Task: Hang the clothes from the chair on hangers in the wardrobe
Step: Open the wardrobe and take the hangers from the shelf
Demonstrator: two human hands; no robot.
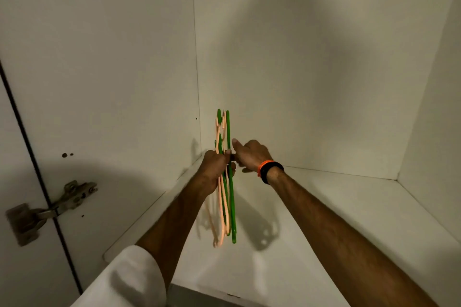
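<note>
— What is seen closest to the lens?

— White fabric, a rolled sleeve (pixel 129 279), is seen at the bottom edge on the left forearm, and the bare right forearm is stretched in beside it from the lower right.

— How is the left hand occupied?

— A bundle of plastic hangers (pixel 225 182) is gripped in the left hand (pixel 213 169), the fingers being curled round the stems about midway along. Green and peach-coloured hangers are held edge-on and roughly upright, so their exact number cannot be told; the lower ends are blurred.

— And the right hand?

— The right hand (pixel 247 153) is held against the same bundle from the other side. Its thumb is raised beside the outermost green hanger (pixel 231 197), while the lower fingers are curled at the stems; whether a hanger is truly pinched there cannot be told. A black band with an orange edge (pixel 269 169) is worn on that wrist.

— Where is the bundle placed?

— It is held inside the wardrobe (pixel 324 57), above a white shelf (pixel 324 207), near the back left corner, without the shelf being touched. Shadows of the hangers are cast on the shelf below.

— What is found further out?

— A metal hinge (pixel 52 207) is fixed at the left, where the door (pixel 15 132) is joined to the side panel, with small drilled holes (pixel 66 155) above it.
</note>
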